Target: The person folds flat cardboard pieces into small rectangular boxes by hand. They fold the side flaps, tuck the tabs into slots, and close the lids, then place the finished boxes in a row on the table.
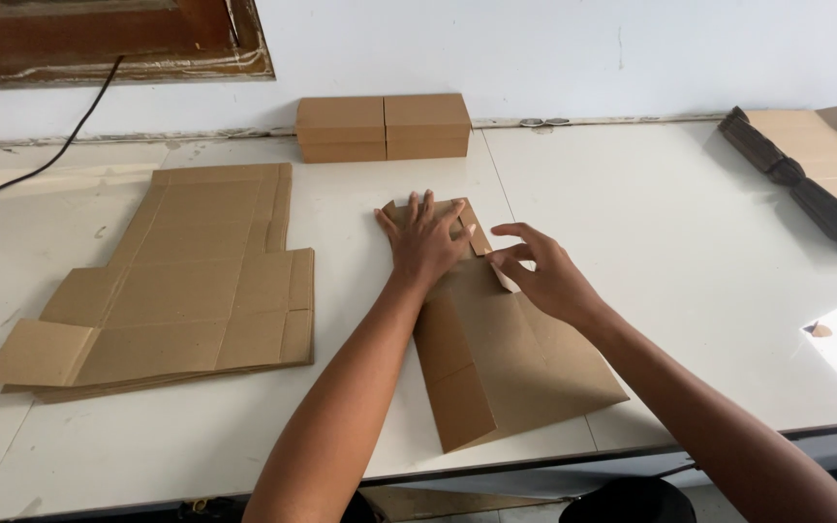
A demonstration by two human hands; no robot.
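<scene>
A flat brown cardboard box blank [506, 358] lies on the white table [670, 242] in front of me, partly folded at its far end. My left hand [424, 238] presses flat on the far part of the blank, fingers spread. Just to its right, my right hand [541, 272] pinches a small side flap [478, 235] of the same blank between thumb and fingers.
A stack of unfolded cardboard blanks [181, 286] lies at the left. Two assembled brown boxes [383, 126] stand side by side at the back by the wall. Another pile of flat cardboard [816, 169] sits at the far right. A black cable [46, 160] crosses the back left.
</scene>
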